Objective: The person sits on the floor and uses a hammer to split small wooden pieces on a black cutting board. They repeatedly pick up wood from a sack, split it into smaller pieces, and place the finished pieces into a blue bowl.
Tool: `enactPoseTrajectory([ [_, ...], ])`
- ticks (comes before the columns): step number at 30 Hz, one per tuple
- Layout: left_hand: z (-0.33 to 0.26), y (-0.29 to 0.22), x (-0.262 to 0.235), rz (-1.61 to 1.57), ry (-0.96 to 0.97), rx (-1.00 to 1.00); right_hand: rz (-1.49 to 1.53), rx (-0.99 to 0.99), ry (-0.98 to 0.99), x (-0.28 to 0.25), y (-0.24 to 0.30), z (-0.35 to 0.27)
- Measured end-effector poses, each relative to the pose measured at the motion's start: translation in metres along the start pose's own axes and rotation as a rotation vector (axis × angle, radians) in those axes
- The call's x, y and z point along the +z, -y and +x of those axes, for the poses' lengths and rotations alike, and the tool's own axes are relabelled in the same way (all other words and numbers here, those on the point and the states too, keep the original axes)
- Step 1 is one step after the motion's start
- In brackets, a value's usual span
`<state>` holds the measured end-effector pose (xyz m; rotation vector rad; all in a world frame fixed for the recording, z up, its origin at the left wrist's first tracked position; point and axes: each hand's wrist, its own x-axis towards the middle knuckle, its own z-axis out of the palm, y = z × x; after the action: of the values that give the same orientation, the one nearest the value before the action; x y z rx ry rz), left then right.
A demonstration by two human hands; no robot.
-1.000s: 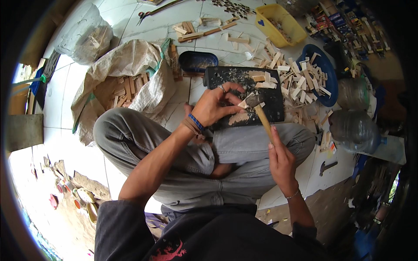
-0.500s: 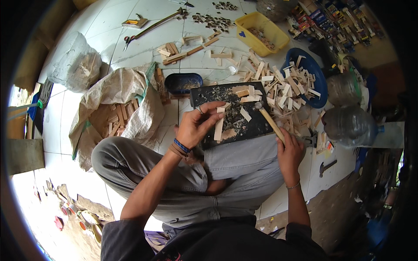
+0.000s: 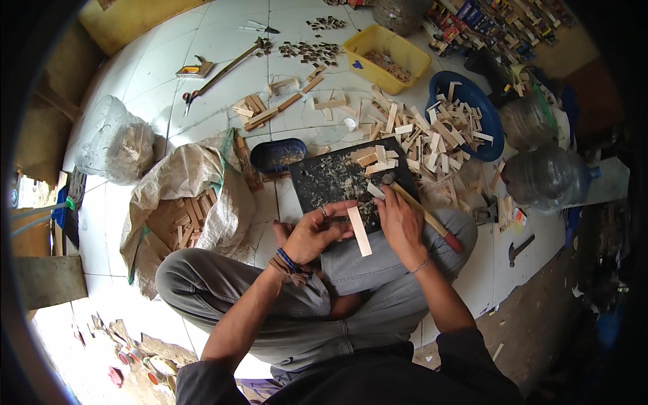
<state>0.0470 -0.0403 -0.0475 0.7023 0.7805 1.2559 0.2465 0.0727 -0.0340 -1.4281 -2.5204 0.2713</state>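
Wood strip [image 3: 359, 231]: pale, flat, held over lap just before black board [image 3: 337, 181]. Left hand [image 3: 312, 233]: fingers clamped on strip's upper end. Right hand [image 3: 399, 223]: fingers closed round hammer [image 3: 425, 216], head near board. Advice, judged: keep strip steady, fingertips clear of hammer head. Nearby: offcut pile [image 3: 432, 135], sack [image 3: 182, 202], floor [image 3: 202, 115].

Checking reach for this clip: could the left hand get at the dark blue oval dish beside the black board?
Probably yes: the dark blue oval dish lies uncovered ahead, but the left hand holds a wooden strip.
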Motion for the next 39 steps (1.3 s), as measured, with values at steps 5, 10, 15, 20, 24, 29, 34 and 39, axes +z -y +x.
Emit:
enactPoseTrajectory([
  [5,0.001,0.007,0.005,0.128,-0.023,0.044,0.074,-0.126,-0.091,0.006,-0.01,-0.01],
  [10,0.001,0.01,0.009,0.495,-0.232,0.04,0.185,-0.181,-0.132,0.013,-0.015,-0.016],
  [15,0.004,0.004,-0.002,0.918,-0.446,0.239,0.396,-0.096,-0.114,0.011,-0.014,-0.017],
  [20,0.004,0.01,0.004,1.334,-0.539,0.342,0.494,-0.094,-0.052,0.008,-0.002,-0.029],
  [24,0.001,0.012,0.013,1.434,-0.57,0.222,0.543,-0.105,-0.12,0.009,0.007,-0.038],
  [29,-0.001,0.003,0.012,1.364,-0.485,0.148,0.515,-0.2,-0.115,0.015,0.014,-0.039],
  [34,0.004,-0.024,-0.004,1.161,-0.173,0.412,0.456,-0.23,-0.032,0.012,0.019,-0.035],
  [39,0.002,-0.043,-0.007,0.643,-0.026,0.217,0.622,-0.159,-0.049,0.001,0.018,-0.03],
])
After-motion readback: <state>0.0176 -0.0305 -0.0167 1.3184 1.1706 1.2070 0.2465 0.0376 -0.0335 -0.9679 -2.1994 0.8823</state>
